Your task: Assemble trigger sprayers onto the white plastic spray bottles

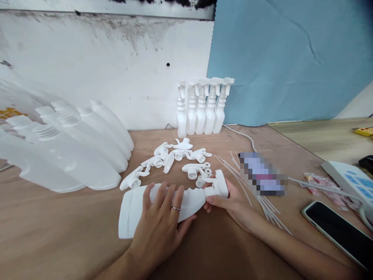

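Note:
A white spray bottle (132,214) lies on its side in front of me, its base to the left. My left hand (163,212) is wrapped over the bottle's body, a ring on one finger. At the neck end, my right hand (223,198) grips the white trigger sprayer (220,184) where it meets the bottle; how far it is screwed on cannot be seen. Just beyond the bottle is a loose pile of several white trigger sprayer heads (182,154), some with their caps facing me.
Several open white bottles (87,155) stand at the left. A row of bottles with sprayers (201,111) is against the wall. Thin white tubes (262,204), a blurred device (260,173), a phone (338,233), small packets (329,190) and a white power strip (354,181) lie right.

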`<state>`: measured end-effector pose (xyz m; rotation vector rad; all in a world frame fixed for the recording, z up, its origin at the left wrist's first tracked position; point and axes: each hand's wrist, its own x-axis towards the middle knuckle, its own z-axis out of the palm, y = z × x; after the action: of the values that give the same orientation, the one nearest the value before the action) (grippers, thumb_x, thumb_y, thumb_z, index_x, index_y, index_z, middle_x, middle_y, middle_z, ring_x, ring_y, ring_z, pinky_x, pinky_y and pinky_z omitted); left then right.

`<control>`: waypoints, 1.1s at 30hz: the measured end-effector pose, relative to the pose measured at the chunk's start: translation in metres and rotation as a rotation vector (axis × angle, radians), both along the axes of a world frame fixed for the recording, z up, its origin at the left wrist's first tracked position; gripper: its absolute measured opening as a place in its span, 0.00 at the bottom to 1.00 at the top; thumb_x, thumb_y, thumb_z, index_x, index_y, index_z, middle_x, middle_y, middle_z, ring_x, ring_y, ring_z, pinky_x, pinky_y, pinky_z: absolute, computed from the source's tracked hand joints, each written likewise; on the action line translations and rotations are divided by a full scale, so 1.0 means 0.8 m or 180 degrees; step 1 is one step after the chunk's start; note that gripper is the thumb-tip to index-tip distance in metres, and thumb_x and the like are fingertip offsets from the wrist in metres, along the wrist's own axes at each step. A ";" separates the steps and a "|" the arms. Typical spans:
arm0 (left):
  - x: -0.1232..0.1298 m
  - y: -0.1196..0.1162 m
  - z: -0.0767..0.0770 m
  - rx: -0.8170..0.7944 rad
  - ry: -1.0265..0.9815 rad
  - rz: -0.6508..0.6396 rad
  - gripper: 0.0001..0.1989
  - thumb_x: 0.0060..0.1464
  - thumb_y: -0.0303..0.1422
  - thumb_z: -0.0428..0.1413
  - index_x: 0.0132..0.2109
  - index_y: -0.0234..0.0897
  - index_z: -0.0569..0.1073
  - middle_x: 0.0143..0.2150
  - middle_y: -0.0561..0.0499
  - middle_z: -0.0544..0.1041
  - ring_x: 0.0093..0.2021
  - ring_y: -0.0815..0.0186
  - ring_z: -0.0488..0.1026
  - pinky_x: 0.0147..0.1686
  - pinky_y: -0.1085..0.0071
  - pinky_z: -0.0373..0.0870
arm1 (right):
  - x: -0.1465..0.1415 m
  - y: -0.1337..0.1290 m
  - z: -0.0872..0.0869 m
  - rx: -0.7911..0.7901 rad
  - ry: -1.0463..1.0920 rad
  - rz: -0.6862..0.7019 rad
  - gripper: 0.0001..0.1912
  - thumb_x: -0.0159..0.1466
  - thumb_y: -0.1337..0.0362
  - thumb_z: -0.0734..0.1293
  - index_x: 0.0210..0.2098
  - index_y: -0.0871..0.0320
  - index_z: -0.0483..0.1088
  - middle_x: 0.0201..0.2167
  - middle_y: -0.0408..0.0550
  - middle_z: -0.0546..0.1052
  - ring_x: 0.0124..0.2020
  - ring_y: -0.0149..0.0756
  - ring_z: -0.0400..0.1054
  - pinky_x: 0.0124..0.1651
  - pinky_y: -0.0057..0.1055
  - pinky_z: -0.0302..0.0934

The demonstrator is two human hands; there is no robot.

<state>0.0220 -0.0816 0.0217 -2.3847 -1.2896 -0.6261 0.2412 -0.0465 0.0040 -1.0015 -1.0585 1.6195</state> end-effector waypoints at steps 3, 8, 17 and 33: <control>0.001 0.000 0.000 0.0022 -0.0056 -0.0022 0.26 0.63 0.45 0.54 0.58 0.27 0.68 0.52 0.37 0.76 0.55 0.45 0.70 0.60 0.41 0.57 | -0.001 0.000 -0.001 -0.0141 -0.0302 0.0076 0.25 0.60 0.46 0.72 0.42 0.58 0.61 0.22 0.40 0.74 0.13 0.31 0.68 0.13 0.24 0.58; 0.000 -0.001 0.000 0.0000 -0.0073 0.0017 0.29 0.62 0.44 0.55 0.61 0.26 0.66 0.53 0.37 0.76 0.56 0.44 0.70 0.60 0.41 0.57 | 0.000 -0.002 0.001 0.0107 0.0108 0.0028 0.34 0.52 0.56 0.79 0.51 0.54 0.59 0.37 0.45 0.78 0.30 0.36 0.76 0.29 0.33 0.74; -0.001 0.000 0.000 -0.0001 -0.0085 0.0028 0.29 0.63 0.45 0.54 0.62 0.28 0.66 0.53 0.38 0.76 0.56 0.46 0.69 0.61 0.41 0.57 | 0.000 -0.001 -0.002 0.0117 0.0012 0.0111 0.35 0.54 0.54 0.78 0.52 0.55 0.58 0.30 0.43 0.77 0.26 0.35 0.74 0.24 0.31 0.72; -0.003 0.000 0.002 -0.0021 -0.0171 -0.0005 0.29 0.62 0.46 0.55 0.62 0.29 0.66 0.54 0.37 0.76 0.57 0.45 0.69 0.61 0.41 0.57 | 0.007 0.004 -0.001 0.0086 -0.0286 0.0124 0.21 0.55 0.53 0.77 0.35 0.62 0.70 0.22 0.41 0.73 0.21 0.29 0.66 0.24 0.28 0.66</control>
<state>0.0196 -0.0816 0.0231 -2.3897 -1.3138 -0.6921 0.2468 -0.0436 0.0032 -1.0496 -1.1639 1.5998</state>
